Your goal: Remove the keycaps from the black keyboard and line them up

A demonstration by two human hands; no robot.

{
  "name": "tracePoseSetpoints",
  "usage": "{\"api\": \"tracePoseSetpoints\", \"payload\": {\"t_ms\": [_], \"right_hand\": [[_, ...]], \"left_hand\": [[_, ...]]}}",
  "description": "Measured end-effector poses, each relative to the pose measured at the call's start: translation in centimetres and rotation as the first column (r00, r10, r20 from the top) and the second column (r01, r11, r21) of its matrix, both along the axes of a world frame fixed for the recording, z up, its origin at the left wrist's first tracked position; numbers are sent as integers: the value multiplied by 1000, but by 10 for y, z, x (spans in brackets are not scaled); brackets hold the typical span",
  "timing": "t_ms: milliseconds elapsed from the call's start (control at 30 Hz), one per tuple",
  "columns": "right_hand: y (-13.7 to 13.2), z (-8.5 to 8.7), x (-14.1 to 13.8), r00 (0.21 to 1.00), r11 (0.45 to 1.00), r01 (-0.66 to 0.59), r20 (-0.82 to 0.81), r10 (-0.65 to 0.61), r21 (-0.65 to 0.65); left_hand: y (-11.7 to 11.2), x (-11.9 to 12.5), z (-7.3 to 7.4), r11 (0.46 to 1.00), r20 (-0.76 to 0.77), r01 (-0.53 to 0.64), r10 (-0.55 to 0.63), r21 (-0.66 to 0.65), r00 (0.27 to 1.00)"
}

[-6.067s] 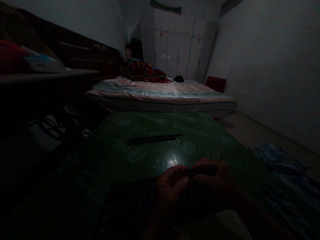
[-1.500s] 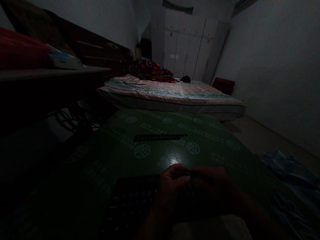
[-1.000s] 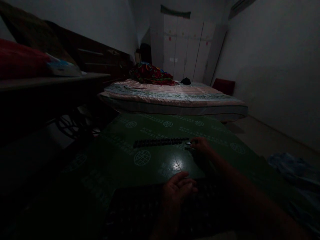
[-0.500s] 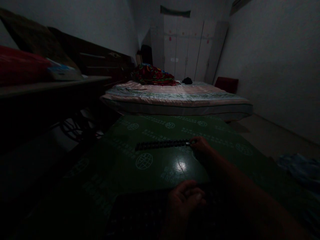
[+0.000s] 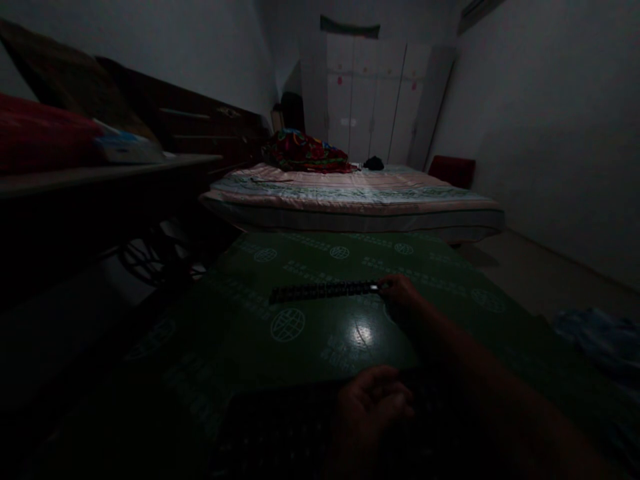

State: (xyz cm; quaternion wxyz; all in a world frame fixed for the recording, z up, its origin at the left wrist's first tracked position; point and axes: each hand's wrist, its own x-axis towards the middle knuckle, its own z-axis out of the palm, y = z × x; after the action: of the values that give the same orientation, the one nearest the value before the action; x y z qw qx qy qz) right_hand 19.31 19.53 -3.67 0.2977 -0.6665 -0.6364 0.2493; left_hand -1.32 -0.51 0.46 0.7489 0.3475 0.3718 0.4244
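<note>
A dark keyboard [image 5: 280, 427] lies at the near edge of a green table [image 5: 310, 353], mostly lost in shadow. Over it rests my left hand [image 5: 373, 403], its fingers curled in and thumb against them; whether anything is inside is hidden. Farther out, a double line of small black keycaps [image 5: 323, 291] runs left to right across the table. My right hand [image 5: 397, 290] is at the right end of this line, fingertips pinched on a keycap there. A pale glint [image 5: 374, 287] shows just left of those fingertips.
Beyond the table stands a bed [image 5: 350, 193] with a red patterned blanket [image 5: 310, 152]. A shelf [image 5: 190, 160] with a red bundle [image 5: 45, 133] is on the left. Bluish cloth [image 5: 597, 337] lies at right. The room is very dim.
Little differs. My left hand has shifted down very slightly in view, and my right hand stays at the right end of the keycap line.
</note>
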Motion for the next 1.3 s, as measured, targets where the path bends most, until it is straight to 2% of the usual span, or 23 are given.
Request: {"api": "tracePoseSetpoints", "payload": {"t_ms": [200, 367, 700, 1033, 1167, 1300], "right_hand": [[-2, 2, -1, 1000, 1000, -26, 1, 26, 2], [-4, 5, -1, 999, 999, -41, -3, 41, -7], [-4, 8, -2, 999, 999, -42, 11, 43, -14], [-3, 2, -1, 998, 998, -55, 28, 54, 31], [-2, 0, 0, 998, 997, -42, 54, 39, 65], [-1, -1, 0, 997, 996, -20, 77, 13, 87]], "left_hand": [[-4, -2, 11, 1000, 3, -23, 23, 7, 1000], [-5, -3, 14, 1000, 5, -10, 10, 5, 1000], [-4, -3, 8, 999, 22, 33, -33, 11, 999], [-5, -3, 11, 999, 22, 46, -45, 0, 999], [-6, -2, 11, 1000, 4, 18, -18, 9, 1000], [-4, -2, 10, 999, 8, 45, -45, 23, 999]]}}
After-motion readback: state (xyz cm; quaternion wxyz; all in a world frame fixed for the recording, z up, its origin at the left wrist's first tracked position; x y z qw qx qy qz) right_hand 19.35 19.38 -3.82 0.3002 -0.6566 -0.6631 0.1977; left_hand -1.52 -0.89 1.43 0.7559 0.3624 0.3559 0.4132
